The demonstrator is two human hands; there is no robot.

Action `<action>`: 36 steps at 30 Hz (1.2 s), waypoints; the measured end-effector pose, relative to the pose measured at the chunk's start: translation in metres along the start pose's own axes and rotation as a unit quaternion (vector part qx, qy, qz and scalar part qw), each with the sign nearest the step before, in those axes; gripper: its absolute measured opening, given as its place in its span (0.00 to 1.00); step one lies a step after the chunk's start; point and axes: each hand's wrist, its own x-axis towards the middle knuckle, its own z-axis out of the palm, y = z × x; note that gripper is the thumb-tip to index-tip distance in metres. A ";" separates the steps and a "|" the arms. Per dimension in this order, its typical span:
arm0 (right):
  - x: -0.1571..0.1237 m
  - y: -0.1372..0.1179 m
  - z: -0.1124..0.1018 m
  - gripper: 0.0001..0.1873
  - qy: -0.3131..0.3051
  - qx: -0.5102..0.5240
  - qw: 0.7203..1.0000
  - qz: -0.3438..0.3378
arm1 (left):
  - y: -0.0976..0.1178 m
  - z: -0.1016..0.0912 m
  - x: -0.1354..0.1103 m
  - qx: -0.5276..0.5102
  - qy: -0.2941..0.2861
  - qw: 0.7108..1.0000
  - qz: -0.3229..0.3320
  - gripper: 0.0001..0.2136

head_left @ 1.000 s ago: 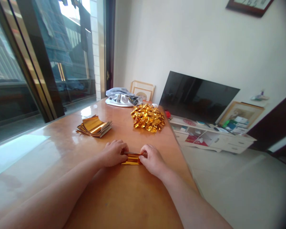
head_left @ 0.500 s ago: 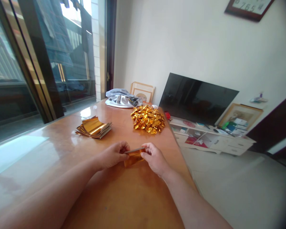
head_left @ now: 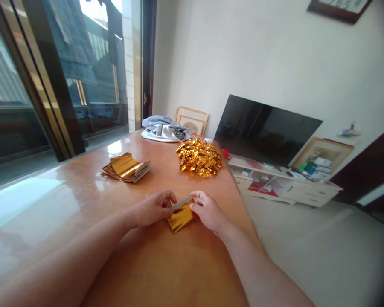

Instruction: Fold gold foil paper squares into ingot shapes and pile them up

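1. Head view: one folded gold foil sheet (head_left: 181, 218) is held between two hands above the wooden surface (head_left: 185, 273).
2. Fingers of the left hand (head_left: 153, 209) and right hand (head_left: 208, 212) pinch its silvery upper edge.
3. Farther along lie one stack of foil sheets (head_left: 125, 168), one heap of crumpled gold foil (head_left: 199, 158) and one cloth bundle (head_left: 164, 131).
4. Beyond the surface, one dark television (head_left: 267, 130) stands on one white cabinet (head_left: 284, 187) above the tiled floor (head_left: 307, 247).
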 end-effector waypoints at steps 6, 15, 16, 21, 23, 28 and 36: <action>0.003 0.009 0.000 0.17 0.036 -0.090 0.995 -0.026 | -0.004 -0.001 0.000 0.039 0.009 0.999 0.001 0.13; 0.002 0.012 0.004 0.19 0.090 -0.217 0.970 -0.068 | 0.009 -0.004 -0.005 -0.001 -0.018 1.000 -0.006 0.12; 0.000 0.007 0.004 0.18 0.107 -0.250 0.958 -0.094 | 0.009 -0.003 -0.005 -0.013 -0.015 1.000 -0.011 0.13; -0.013 -0.021 0.009 0.12 0.105 -0.386 0.886 -0.236 | 0.003 -0.002 -0.004 -0.022 0.021 0.999 -0.039 0.15; -0.017 -0.026 0.015 0.11 0.036 -0.406 0.877 -0.254 | 0.000 -0.002 -0.004 0.005 0.043 0.998 -0.039 0.15; -0.018 -0.022 0.025 0.10 -0.059 -0.446 0.858 -0.246 | -0.003 0.000 -0.002 0.060 0.064 0.996 -0.022 0.13; -0.016 -0.017 0.026 0.10 -0.072 -0.468 0.851 -0.226 | 0.012 -0.009 -0.005 0.145 0.057 0.988 -0.001 0.11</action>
